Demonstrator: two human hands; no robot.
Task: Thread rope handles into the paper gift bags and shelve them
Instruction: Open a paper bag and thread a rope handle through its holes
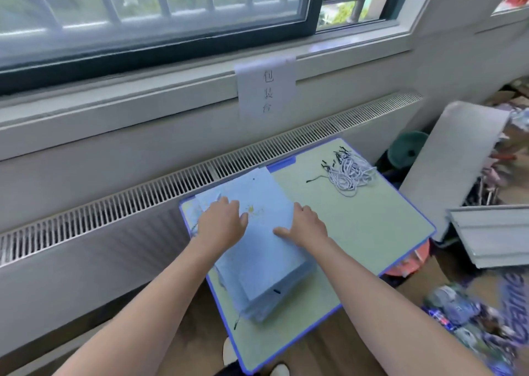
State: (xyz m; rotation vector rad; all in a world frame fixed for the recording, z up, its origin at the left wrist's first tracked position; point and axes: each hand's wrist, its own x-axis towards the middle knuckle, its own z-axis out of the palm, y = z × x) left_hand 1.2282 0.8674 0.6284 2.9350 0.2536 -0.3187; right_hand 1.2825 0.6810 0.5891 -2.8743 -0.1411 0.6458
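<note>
A stack of flat light-blue paper gift bags (257, 249) lies on the left part of a small green table with a blue rim (372, 232). The top bag shows a small yellow sun print. My left hand (221, 221) rests on the stack's upper left, fingers bent over the bag's far edge, where a striped rope (213, 203) shows. My right hand (305, 224) presses flat on the stack's right edge, fingers spread. A tangled pile of white-and-black rope handles (347, 172) lies at the table's far right corner.
A long radiator grille (114, 203) and a window sill run behind the table, with a paper sign (266, 89) taped above. A grey board (458, 152), a green stool (406, 149), white panels and cluttered goods crowd the floor at right.
</note>
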